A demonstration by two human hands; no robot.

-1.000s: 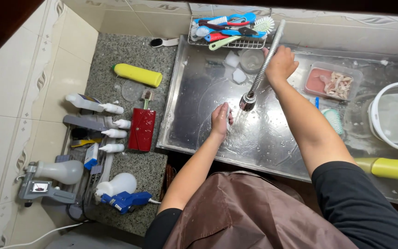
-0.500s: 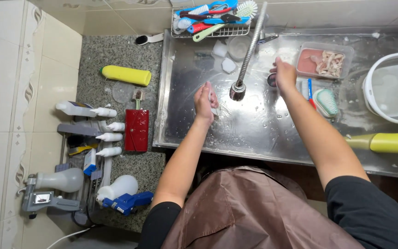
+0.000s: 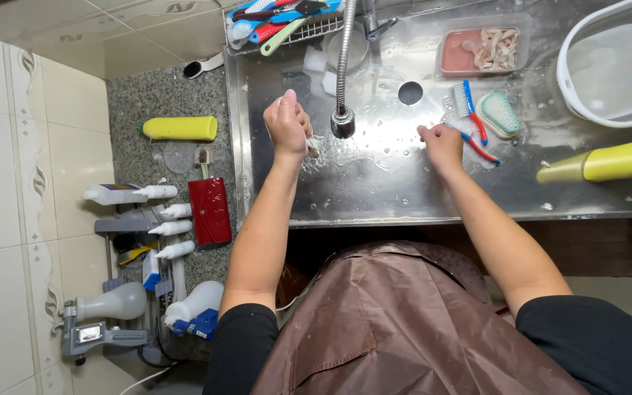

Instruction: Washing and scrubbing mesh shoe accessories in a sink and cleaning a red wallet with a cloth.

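while the left hand [image 3: 287, 124] curls its fingers around a small pale scrap [image 3: 314, 149] beside the flexible metal spray nozzle [image 3: 343, 121], the right hand [image 3: 442, 143], fingers bent down, touches the blue-and-red toothbrush [image 3: 477, 148]; the wet steel sink surface [image 3: 374, 190] could let either slip.

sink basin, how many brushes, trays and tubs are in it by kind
brushes: 3, one blue-red, one green, one at the right hand
tray: 1
tub: 1
total: 5

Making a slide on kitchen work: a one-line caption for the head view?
Over a wet steel sink, the left hand holds a small pale piece beside the faucet head; the right hand touches a toothbrush.
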